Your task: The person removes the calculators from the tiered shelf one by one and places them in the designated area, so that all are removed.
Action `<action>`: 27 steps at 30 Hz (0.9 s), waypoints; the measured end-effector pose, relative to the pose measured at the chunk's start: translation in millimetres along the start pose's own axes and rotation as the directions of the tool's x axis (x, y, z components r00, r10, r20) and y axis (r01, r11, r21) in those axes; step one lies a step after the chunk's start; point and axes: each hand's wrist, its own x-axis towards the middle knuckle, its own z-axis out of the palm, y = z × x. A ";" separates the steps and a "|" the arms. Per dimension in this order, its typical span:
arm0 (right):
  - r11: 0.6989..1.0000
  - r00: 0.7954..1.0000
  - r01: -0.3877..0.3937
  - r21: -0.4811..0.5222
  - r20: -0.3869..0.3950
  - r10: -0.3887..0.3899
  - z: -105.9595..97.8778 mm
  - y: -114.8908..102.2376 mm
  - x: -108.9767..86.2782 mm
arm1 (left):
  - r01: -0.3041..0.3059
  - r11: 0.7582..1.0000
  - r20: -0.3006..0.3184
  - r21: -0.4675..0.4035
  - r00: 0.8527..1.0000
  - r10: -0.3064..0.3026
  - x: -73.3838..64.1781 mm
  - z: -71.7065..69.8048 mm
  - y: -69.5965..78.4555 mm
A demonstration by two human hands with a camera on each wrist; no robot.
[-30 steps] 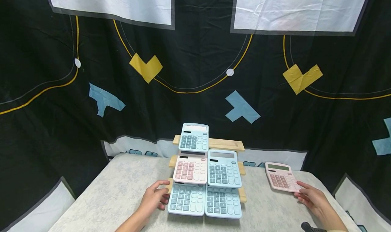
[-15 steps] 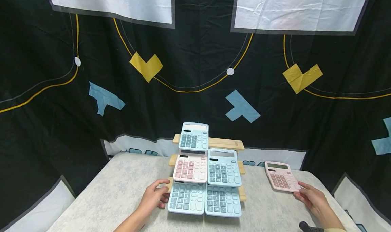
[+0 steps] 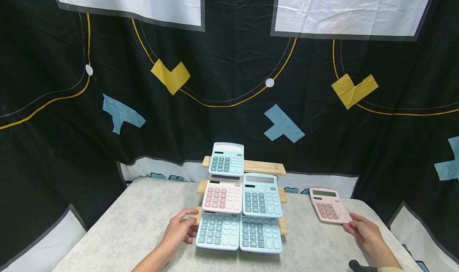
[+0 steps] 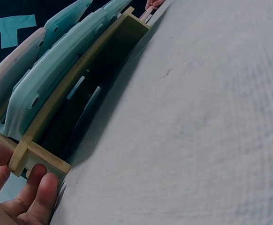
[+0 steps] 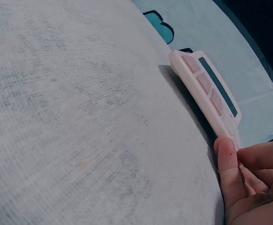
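A tiered wooden rack [image 3: 267,167] bears several calculators in three rows. The top row has a blue calculator [image 3: 226,159]; a pink calculator [image 3: 222,194] and a blue one [image 3: 262,195] share the middle; two blue ones fill the bottom. My left hand [image 3: 177,231] holds the rack's lower left end, its fingers around the wooden slat [image 4: 18,157] in the left wrist view. Over at the right, my right hand [image 3: 366,233] pinches the near right corner of another pink calculator [image 3: 329,205]. The right wrist view shows that calculator [image 5: 204,89] tilted, with shadow under it.
Everything stands on a pale grey table [image 3: 143,208]. A black curtain [image 3: 229,124] with yellow and blue shapes hangs behind. A dark strap-like object [image 3: 360,266] lies by the right wrist.
The head view has shifted very slightly. Both hands and all the calculators otherwise stay as they were.
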 end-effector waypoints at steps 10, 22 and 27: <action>1.000 1.000 0.016 0.007 -0.024 -0.016 1.3 3.2 1.1 | -0.009 1.000 0.003 -0.003 1.000 0.009 0.2 -0.2 -1.5; 0.997 0.996 -0.016 0.076 -0.090 0.023 -2.3 4.9 2.7 | 0.002 1.000 0.005 -0.007 1.000 -0.002 -0.7 0.8 0.4; 0.999 0.989 0.028 0.015 -0.144 -0.026 1.8 0.3 -7.1 | 0.002 1.000 0.008 -0.011 1.000 -0.002 -0.3 0.1 -0.4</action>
